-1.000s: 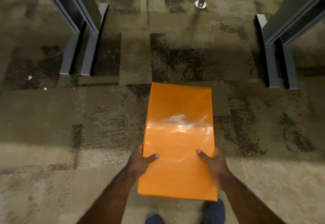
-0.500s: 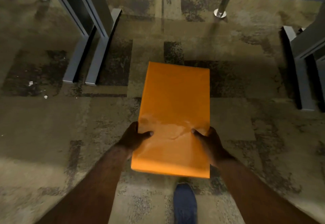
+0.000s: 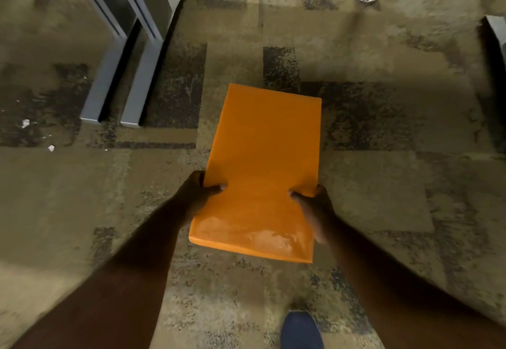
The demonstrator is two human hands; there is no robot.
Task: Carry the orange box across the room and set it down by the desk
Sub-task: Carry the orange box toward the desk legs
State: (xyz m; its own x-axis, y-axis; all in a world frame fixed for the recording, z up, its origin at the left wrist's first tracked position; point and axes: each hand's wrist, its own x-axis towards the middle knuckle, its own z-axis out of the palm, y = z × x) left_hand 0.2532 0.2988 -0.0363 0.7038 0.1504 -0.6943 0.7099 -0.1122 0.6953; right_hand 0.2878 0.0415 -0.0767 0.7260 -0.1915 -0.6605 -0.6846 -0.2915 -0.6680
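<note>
- Orange box (image 3: 262, 167) sits at frame centre, held above the carpet (image 3: 383, 184), long side running toward 12 o'clock.
- Left hand (image 3: 195, 198) grips its 9 o'clock edge, fingers clamped, thumb on top.
- Right hand (image 3: 319, 211) clamps the 3 o'clock edge likewise.
- Grey metal feet (image 3: 117, 85) lie at 10 o'clock.
- Blue shoe (image 3: 299, 331) shows at 6 o'clock.
</note>
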